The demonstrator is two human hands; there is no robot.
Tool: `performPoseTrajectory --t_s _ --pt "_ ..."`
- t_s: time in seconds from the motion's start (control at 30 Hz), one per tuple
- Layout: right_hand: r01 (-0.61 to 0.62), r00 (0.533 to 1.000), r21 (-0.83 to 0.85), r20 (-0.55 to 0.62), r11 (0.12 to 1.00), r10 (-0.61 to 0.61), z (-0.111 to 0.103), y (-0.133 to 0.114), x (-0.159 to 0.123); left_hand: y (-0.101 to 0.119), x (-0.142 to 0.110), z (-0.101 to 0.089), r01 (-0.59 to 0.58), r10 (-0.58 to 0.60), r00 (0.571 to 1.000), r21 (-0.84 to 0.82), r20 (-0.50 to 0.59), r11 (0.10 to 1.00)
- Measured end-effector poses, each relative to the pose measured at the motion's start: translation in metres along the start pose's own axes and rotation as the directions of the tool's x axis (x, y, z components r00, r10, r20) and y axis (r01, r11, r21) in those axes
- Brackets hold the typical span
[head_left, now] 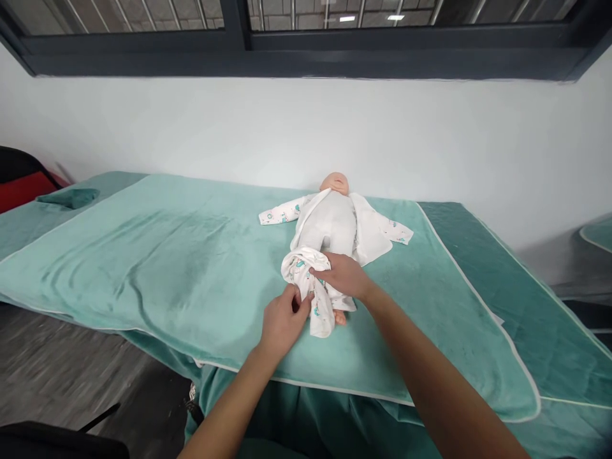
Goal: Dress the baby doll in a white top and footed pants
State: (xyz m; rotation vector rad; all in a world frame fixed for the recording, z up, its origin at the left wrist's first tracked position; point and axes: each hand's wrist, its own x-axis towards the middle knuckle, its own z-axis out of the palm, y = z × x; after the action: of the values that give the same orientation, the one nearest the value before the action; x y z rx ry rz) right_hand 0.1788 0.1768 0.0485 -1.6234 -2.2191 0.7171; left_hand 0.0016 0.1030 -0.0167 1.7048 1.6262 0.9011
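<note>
Right hand's [347,275] fingers pinch white printed cloth [306,268] over the pale plastic doll [336,183] — left hand's [282,322] curl half-closed, grip unclear.

Green blanket [191,268] with white edging [468,290]

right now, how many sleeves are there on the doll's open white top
2. One sleeve lies stretched out on the person's left of the doll, the other sleeve on the person's right. Both show, so none seems hidden.
</note>
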Motion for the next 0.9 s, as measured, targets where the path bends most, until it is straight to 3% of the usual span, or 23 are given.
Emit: performPoseTrajectory --t_s 0.2,0.43,0.63,0.77,0.9 --pt "-0.024 0.999 0.026 0.025 0.999 0.023 -0.001 -0.002 -0.001 -0.006 -0.003 0.005 -0.064 0.063 0.998 0.059 0.023 0.996" --pt "0.070 0.975 0.184 0.197 0.980 -0.106 -0.015 0.005 -0.005 -0.017 0.014 -0.006 -0.053 0.048 0.996 -0.076 -0.074 0.996" --pt "0.129 0.957 0.040 0.257 0.991 -0.135 -0.015 0.002 -0.003 -0.016 0.038 -0.009 -0.083 0.075 0.995 -0.127 -0.065 0.988" --pt "0.134 0.980 -0.169 0.172 0.976 -0.104 -0.008 -0.004 -0.001 -0.016 0.032 -0.009 0.053 -0.070 0.997 -0.329 -0.038 0.943" --pt "0.083 0.993 -0.221 0.102 0.972 -0.062 -0.001 -0.005 0.001 -0.009 0.021 -0.012 0.257 -0.254 0.964 -0.536 0.081 0.804"
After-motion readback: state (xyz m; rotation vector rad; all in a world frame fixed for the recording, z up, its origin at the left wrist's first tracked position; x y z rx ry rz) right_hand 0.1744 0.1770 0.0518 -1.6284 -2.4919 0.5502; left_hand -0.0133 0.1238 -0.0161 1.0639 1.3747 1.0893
